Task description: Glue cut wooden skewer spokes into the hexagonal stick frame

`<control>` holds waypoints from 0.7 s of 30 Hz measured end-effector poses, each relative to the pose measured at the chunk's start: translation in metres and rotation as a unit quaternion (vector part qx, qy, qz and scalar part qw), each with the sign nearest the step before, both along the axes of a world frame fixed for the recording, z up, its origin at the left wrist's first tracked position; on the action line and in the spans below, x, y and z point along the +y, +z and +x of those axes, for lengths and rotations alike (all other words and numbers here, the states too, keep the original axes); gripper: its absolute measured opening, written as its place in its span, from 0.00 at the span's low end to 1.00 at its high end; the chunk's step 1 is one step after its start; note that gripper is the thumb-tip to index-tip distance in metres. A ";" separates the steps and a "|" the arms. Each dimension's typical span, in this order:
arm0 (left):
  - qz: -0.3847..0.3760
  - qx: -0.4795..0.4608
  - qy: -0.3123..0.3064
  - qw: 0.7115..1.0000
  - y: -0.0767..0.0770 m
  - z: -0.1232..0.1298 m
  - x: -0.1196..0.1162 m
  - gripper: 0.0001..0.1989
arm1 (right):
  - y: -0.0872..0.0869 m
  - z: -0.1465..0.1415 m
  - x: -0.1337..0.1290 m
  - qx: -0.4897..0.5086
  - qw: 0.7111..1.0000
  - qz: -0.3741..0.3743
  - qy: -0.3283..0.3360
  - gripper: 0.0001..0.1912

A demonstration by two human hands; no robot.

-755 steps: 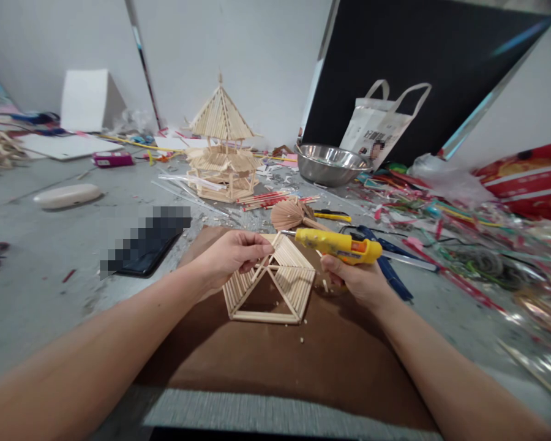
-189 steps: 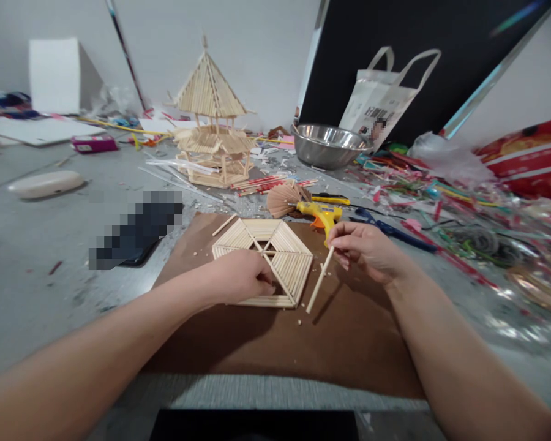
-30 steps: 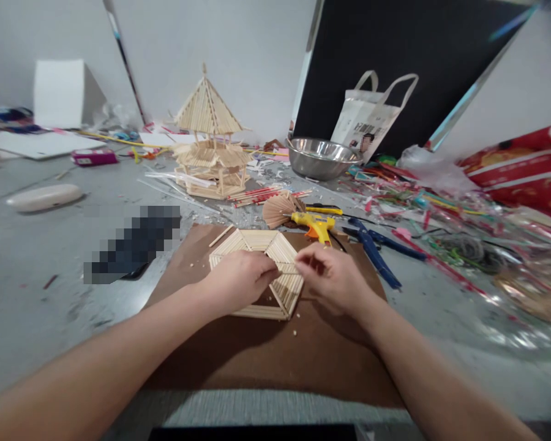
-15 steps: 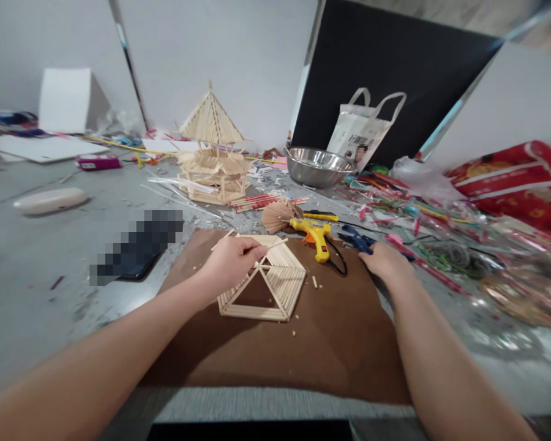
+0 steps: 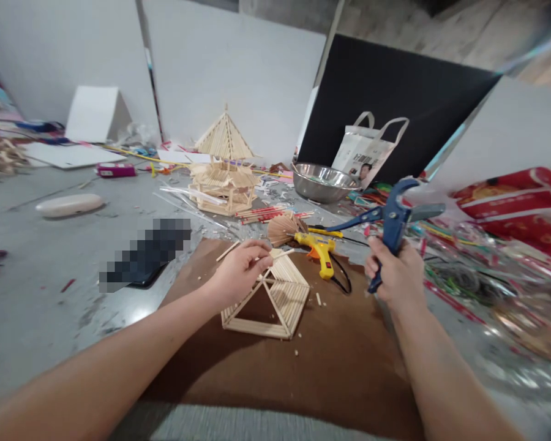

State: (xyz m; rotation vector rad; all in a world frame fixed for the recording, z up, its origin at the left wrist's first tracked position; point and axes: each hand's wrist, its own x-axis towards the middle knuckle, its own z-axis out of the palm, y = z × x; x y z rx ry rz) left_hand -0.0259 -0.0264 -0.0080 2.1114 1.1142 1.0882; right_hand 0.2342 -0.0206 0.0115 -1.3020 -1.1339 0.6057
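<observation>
My left hand (image 5: 242, 275) pinches a thin wooden stick (image 5: 283, 253) just above a hexagonal stick panel (image 5: 292, 301). Some of the panel's sections are filled with rows of sticks, while the front one shows an open gap; my hand hides part of its far left. On the right, my right hand (image 5: 400, 275) is wrapped around one handle of a blue pipe cutter (image 5: 393, 217), held raised with its handles spread. Between the hands, a yellow hot glue gun (image 5: 324, 252) lies on the brown sheet (image 5: 340, 355).
A pagoda model (image 5: 224, 177) built of sticks stands behind the sheet. Near it are red-tipped sticks (image 5: 269, 214) and a metal bowl (image 5: 324, 184). A dark phone (image 5: 149, 272) lies at left. Tangled scraps (image 5: 468, 275) spread along the right.
My right hand has picked up the blue pipe cutter from the table and raised it, its handles now spread. My left hand still holds the stick over the panel. The view has tilted slightly.
</observation>
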 end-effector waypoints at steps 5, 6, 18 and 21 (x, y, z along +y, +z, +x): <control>-0.008 -0.010 -0.029 0.999 0.001 0.003 -0.003 0.12 | -0.005 -0.038 -0.017 0.141 0.958 -0.088 0.234 0.13; -0.019 -0.004 -0.036 0.999 0.001 0.003 -0.003 0.12 | -0.006 -0.042 -0.020 0.153 0.949 -0.106 0.253 0.13; -0.037 0.011 -0.046 0.998 0.004 0.008 -0.014 0.11 | -0.017 -0.047 -0.024 0.199 0.907 -0.091 0.360 0.15; -0.052 -0.005 -0.074 0.996 0.006 0.013 -0.020 0.11 | -0.021 -0.046 -0.027 0.160 0.902 -0.082 0.391 0.21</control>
